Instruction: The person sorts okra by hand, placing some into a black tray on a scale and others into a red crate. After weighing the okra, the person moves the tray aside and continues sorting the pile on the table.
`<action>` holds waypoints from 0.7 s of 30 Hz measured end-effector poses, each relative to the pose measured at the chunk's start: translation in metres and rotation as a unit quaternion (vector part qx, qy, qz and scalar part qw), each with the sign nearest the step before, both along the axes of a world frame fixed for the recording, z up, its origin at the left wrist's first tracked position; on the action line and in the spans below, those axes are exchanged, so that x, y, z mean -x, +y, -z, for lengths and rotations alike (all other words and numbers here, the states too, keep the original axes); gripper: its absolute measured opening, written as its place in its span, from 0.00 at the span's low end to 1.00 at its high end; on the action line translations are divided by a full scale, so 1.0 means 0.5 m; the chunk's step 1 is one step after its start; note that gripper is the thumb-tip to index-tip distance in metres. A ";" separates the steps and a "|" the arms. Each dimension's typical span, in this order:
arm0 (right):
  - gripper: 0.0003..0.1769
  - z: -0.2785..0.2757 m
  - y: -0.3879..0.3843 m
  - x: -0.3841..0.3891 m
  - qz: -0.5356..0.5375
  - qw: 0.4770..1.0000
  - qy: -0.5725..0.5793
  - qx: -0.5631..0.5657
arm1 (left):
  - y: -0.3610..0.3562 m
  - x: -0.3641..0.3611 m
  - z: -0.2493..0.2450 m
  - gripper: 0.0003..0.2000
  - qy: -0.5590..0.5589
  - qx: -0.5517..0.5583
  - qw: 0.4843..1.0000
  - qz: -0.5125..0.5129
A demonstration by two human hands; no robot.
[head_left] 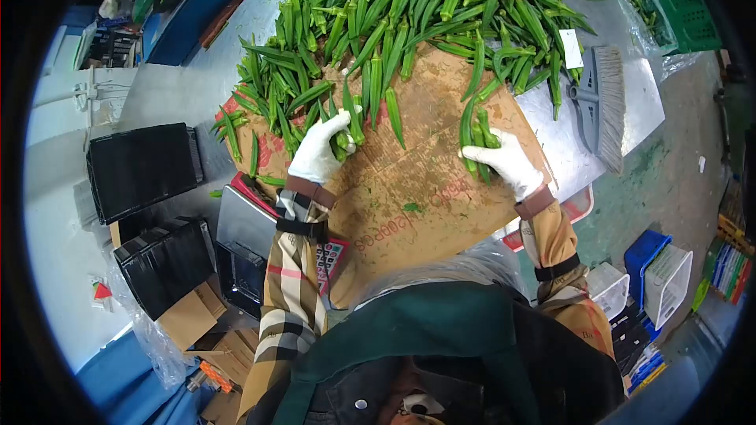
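Both my hands wear white gloves. My left hand (321, 145) is closed around a few okra pods (356, 122) at the left side of the cardboard sheet (425, 228). Over on the right, my right hand (504, 161) grips a small bunch of okra (476, 142), its fingers wrapped across the pods. A large heap of green okra (425, 0) spreads over the far part of the table and onto the cardboard. A single okra pod (394, 116) lies on the cardboard between my hands.
A grey brush head (602, 106) and a white tag (571, 49) are at the right of the heap. Stacks of black trays (146, 169) and a scale with a keypad (332, 264) stand on the left. Blue and white baskets (665, 283) sit low at the right.
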State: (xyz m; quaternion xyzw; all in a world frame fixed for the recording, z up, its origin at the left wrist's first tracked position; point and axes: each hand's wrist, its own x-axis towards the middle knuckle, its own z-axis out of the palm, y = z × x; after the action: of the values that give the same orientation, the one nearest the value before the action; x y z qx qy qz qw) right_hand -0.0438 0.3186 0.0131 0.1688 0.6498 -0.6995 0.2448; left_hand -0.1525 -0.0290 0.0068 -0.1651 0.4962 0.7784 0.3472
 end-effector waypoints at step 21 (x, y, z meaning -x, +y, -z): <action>0.24 0.084 0.004 0.219 0.067 0.767 0.218 -0.599 | 0.091 -0.029 0.047 0.14 0.292 0.545 0.786 0.010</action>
State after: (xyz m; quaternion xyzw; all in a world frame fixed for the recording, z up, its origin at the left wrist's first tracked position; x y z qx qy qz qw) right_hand -0.1532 0.3208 -0.0288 0.1667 0.9600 -0.2004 -0.1020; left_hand -0.1379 0.0163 -0.0167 -0.0868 0.9173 0.3859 0.0455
